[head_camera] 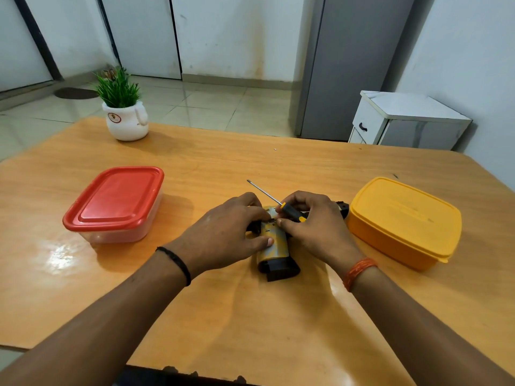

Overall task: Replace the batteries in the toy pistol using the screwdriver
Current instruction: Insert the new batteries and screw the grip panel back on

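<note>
The toy pistol (274, 250), yellow-grey with a black grip base, lies on the wooden table (250, 316) with its grip toward me. My left hand (223, 235) rests over its left side, thumb pressed on the grip and fingertips at a small part near the top. My right hand (312, 221) holds the black-and-yellow screwdriver (289, 210) under its fingers, the metal shaft pointing up-left and away from the pistol, while its fingertips touch the same spot on the pistol. The barrel end is hidden behind my right hand.
A red-lidded clear box (117, 203) sits to the left and a yellow lidded box (404, 218) to the right, close to my right hand. A white pot with a green plant (125, 115) stands at the far left. A white cabinet (404, 121) stands beyond the table.
</note>
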